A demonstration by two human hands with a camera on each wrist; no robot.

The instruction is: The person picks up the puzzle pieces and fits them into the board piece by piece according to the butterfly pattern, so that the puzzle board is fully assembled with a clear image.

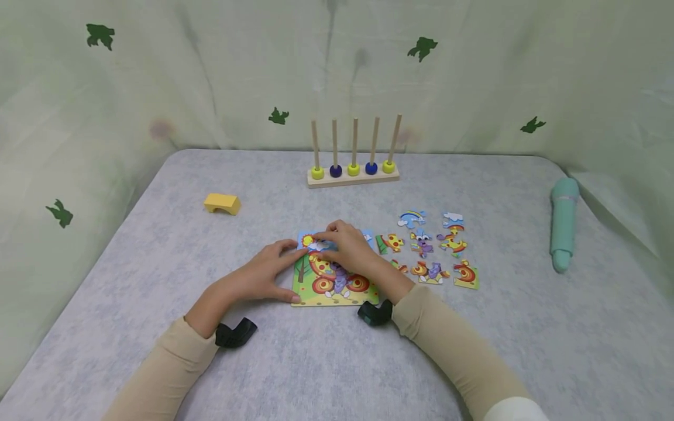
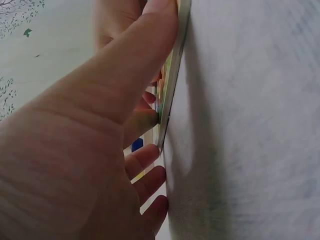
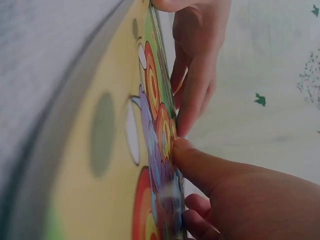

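A picture puzzle board (image 1: 337,301) lies flat on the table, showing a butterfly, grass and a tree. At its left edge is my left hand (image 1: 260,272), thumb on the near-left corner and index finger touching near the upper left; the left wrist view shows the thumb (image 2: 160,20) on the board's rim. My right hand (image 1: 350,248) reaches over the board, thumb and index finger pinching a puzzle piece (image 1: 307,240) with a sun at the far-left corner. In the right wrist view the thumb (image 3: 192,157) meets the board's surface. The hand hides part of the picture.
Several loose puzzle pieces (image 1: 432,272) lie right of the board. Behind stands a wooden peg rack (image 1: 344,180) with yellow and dark blue beads. A yellow arch block (image 1: 222,203) sits at the left, and a teal microphone-shaped toy (image 1: 564,222) lies at the right edge.
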